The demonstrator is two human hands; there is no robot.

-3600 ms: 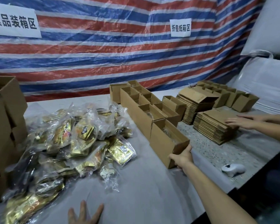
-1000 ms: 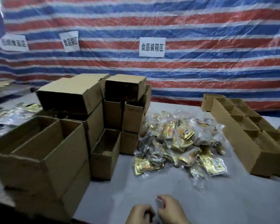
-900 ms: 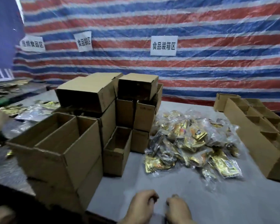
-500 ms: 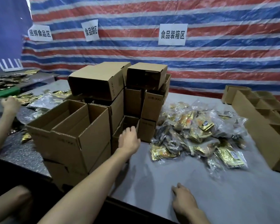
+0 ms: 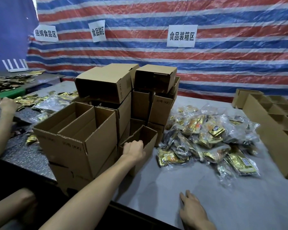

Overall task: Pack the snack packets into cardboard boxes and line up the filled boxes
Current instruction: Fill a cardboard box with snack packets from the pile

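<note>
Noted a small open-topped cardboard box (image 5: 140,140) at the centre of the frame, standing on the grey bench (image 5: 156,188) against the foot of a stack of larger cardboard boxes (image 5: 106,83). Plain brown corrugated card, flaps out of sight, long and narrow, with nothing visible in the part of its inside that showed. Found the left hand (image 5: 134,149) on its near end, fingers curled over the rim and gripping it, forearm stretched in from the lower left. Found the right hand (image 5: 192,208) at the lower right, palm down on the bench, fingers straight and holding nothing. Saw the snack packets (image 5: 206,138) heaped just right of the box: clear wrappers over gold and dark foil, piled loosely. Saw a row of open boxes (image 5: 269,120) along the right edge, well apart from the held one. Noted another person's hand (image 5: 7,105) at the left edge, among more packets.

Compared with half a second before: left-hand fingers then lay spread above the box rim, now bent down around it. Right hand stayed flat on the bench.
</note>
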